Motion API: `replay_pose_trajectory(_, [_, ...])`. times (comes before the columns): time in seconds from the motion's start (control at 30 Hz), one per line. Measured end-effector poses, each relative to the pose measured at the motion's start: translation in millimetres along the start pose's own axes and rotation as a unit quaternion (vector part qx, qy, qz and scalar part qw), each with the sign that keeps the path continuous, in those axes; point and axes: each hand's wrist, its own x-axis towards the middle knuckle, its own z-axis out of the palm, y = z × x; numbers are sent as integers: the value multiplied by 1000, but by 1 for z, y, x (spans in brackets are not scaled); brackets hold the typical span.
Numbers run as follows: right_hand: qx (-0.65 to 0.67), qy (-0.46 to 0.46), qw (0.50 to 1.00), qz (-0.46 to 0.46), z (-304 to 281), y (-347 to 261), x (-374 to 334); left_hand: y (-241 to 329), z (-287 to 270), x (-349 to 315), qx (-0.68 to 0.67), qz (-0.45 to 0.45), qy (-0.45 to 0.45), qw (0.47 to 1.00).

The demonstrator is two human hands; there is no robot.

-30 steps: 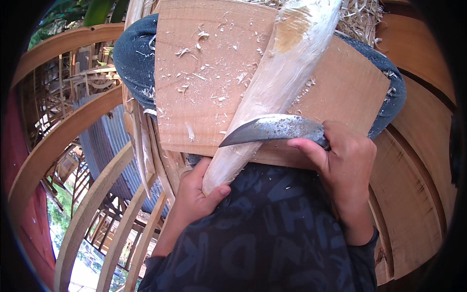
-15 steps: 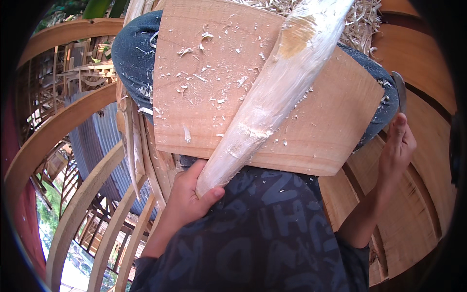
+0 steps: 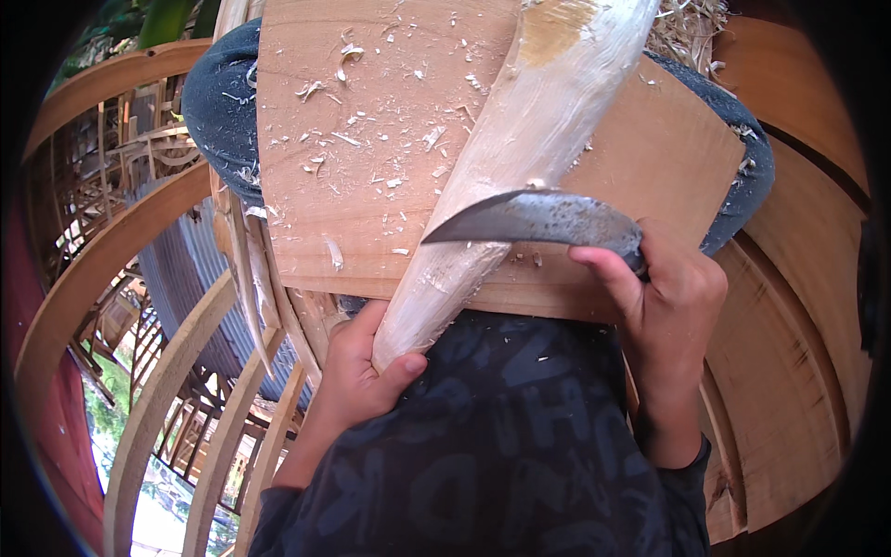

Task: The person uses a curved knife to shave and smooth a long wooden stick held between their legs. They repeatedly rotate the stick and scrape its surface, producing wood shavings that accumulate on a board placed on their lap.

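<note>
A pale, peeled wooden branch (image 3: 520,139) lies slantwise over a flat wooden board (image 3: 362,213) on my lap. Its near end is wrapped by the fingers and thumb of my left hand (image 3: 367,367). My right hand (image 3: 673,302) is closed round the handle of a knife with a curved, stained blade (image 3: 538,221). The blade crosses over the branch a little beyond my left hand, its tip pointing left. Whether the edge touches the wood I cannot tell. Most of the knife's handle is hidden in my fingers.
Small wood shavings (image 3: 346,63) are scattered over the board, with a heap of curled shavings (image 3: 687,35) at the far right. My knees in dark jeans (image 3: 223,111) stick out on both sides. Curved wooden slats (image 3: 167,408) stand at the left, broad planks (image 3: 789,371) at the right.
My right hand has swung in from the far right, bringing the knife over the branch. The left hand keeps its grip. Board and branch appear shifted slightly left and up in view.
</note>
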Motion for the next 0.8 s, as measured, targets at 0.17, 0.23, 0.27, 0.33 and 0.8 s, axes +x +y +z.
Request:
replay_pose_trajectory(0.17, [45,177,962,204,-22,62,28,0,-3,-3,12,-8,-11,1000])
replay_pose_trajectory(0.23, [104,165,959,204,-26,68,21,4,-3,-2,28,-11,-9,1000])
replay_pose_trajectory(0.27, [133,148,962,187,-26,64,15,7,-3,-2,37,-10,-8,999])
replay_pose_trajectory(0.33, [175,74,965,181,-27,40,3,6,-1,-2,42,-13,-1,999])
replay_pose_trajectory(0.8, [55,134,984,107,5,29,20,7,4,-2,80,-2,26,996])
